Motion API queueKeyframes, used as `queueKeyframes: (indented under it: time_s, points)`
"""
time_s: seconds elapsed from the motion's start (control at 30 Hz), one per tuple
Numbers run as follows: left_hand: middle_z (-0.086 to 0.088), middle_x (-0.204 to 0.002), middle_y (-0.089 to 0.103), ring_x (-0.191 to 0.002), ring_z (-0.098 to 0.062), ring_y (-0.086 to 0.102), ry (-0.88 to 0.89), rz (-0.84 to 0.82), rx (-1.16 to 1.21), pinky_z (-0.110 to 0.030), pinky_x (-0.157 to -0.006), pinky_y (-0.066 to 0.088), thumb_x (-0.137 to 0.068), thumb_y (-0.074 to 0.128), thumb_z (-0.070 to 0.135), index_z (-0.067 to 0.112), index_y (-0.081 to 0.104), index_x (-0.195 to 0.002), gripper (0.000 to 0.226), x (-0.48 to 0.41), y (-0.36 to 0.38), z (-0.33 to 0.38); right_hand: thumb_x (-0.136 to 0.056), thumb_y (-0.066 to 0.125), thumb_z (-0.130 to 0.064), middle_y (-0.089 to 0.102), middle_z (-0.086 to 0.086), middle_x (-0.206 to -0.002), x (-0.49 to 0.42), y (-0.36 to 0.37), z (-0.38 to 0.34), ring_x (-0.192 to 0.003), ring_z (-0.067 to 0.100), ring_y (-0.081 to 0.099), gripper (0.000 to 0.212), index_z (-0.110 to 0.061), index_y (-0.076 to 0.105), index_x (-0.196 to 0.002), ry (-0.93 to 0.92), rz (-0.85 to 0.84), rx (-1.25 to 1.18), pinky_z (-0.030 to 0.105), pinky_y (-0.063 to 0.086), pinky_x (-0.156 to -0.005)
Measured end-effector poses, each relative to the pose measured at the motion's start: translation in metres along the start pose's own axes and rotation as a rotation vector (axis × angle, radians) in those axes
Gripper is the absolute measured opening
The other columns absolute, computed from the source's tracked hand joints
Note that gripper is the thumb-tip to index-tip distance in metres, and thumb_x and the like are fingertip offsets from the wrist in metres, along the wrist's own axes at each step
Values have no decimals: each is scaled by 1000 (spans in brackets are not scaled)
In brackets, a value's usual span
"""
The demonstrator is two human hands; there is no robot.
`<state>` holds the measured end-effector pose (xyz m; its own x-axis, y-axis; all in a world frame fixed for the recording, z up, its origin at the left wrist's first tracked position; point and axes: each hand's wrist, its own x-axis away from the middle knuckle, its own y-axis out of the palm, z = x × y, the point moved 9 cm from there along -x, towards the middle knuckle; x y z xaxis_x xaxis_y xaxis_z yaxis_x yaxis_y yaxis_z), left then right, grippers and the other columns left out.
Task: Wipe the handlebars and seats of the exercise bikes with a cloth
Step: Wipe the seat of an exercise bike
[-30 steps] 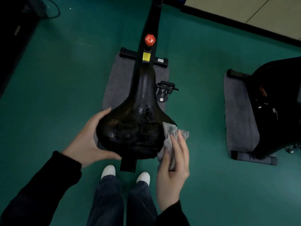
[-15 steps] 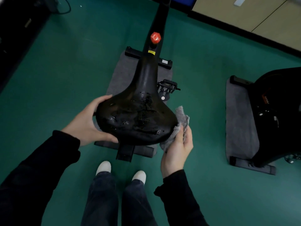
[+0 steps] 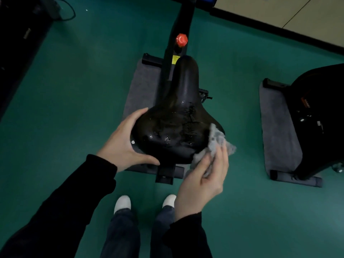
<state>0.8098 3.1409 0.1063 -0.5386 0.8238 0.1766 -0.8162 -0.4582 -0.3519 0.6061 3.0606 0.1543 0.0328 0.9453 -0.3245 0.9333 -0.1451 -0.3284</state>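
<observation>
Cloth (image 3: 216, 139) has edged up the seat's (image 3: 173, 131) right rear rim.
Right hand (image 3: 202, 177) grips the soft, limp cloth; left hand (image 3: 122, 140) clasps the firm, wet-slick seat's flank.

seat (image 3: 178, 127) – glossy black | cloth (image 3: 216, 140) – grey | knob (image 3: 181, 39) – red | floor (image 3: 83, 86) – teal

Right hand (image 3: 202, 175) presses cloth (image 3: 216, 141) — wet seat (image 3: 176, 127).
</observation>
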Motion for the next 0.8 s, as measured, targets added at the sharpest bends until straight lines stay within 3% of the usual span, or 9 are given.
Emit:
queueKeyframes:
  time_s: [0.1, 0.2, 0.3, 0.4, 0.5, 0.67, 0.73, 0.8]
  points:
    - [15, -141, 41, -131, -5, 37, 16, 21, -13, -29, -110, 31, -36, 84, 53, 41, 30, -137, 115, 0, -1, 2, -89, 48, 7, 59, 9, -130, 17, 31, -40, -131, 26, 46, 36, -2, 62, -121, -315, -262, 158, 51, 32, -112]
    - [12, -141, 42, -131, -8, 38, 30, 33, -30, -36, -111, 32, -37, 84, 53, 33, 33, -139, 116, -1, -2, 4, -86, 53, 12, 60, 10, -127, 11, 41, -50, -126, 25, 51, 38, -3, 63, -119, -429, -396, 213, 50, 29, -114]
    - [12, -143, 40, -132, -9, 36, 29, 32, -29, -39, -112, 32, -37, 82, 56, 30, 33, -141, 118, -1, -1, 3, -90, 53, 9, 59, 10, -128, -22, 30, -31, -126, 23, 51, 36, -3, 62, -122, -293, -396, 263, 44, 30, -115]
    - [13, -144, 37, -133, -9, 34, 41, 24, -30, -38, -112, 31, -38, 81, 59, 33, 30, -141, 119, -1, -1, 2, -93, 54, 1, 62, 11, -124, -65, 29, -17, -122, 18, 53, 30, -3, 64, -121, -74, -364, 256, 26, 35, -110]
    - [14, -145, 35, -134, -7, 32, 50, 26, -35, -36, -113, 30, -39, 80, 62, 35, 29, -141, 118, -1, -1, 0, -91, 55, 1, 65, 9, -120, -72, 52, -30, -119, 23, 56, 28, -3, 65, -118, -136, -482, 290, 37, 40, -105]
    - [15, -146, 32, -136, -5, 28, 45, 18, -43, -31, -113, 25, -38, 78, 65, 38, 25, -141, 119, -1, 1, 0, -82, 60, 13, 61, 4, -126, -48, 45, -44, -121, 21, 55, 35, -3, 66, -113, -396, -655, 302, 33, 40, -107]
    - [17, -144, 32, -134, -3, 27, 43, 17, -43, -27, -112, 23, -38, 78, 64, 40, 24, -140, 118, -1, 1, 1, -84, 61, 10, 62, 4, -122, -61, 32, -37, -117, 19, 58, 29, -2, 67, -110, -347, -605, 308, 33, 43, -104]
    - [22, -142, 30, -132, 1, 26, 36, 16, -41, -21, -109, 22, -37, 78, 62, 42, 23, -139, 117, -1, 1, 0, -88, 60, 3, 67, 4, -116, -81, 31, -26, -111, 15, 62, 24, -3, 68, -110, -179, -530, 301, 32, 46, -100]
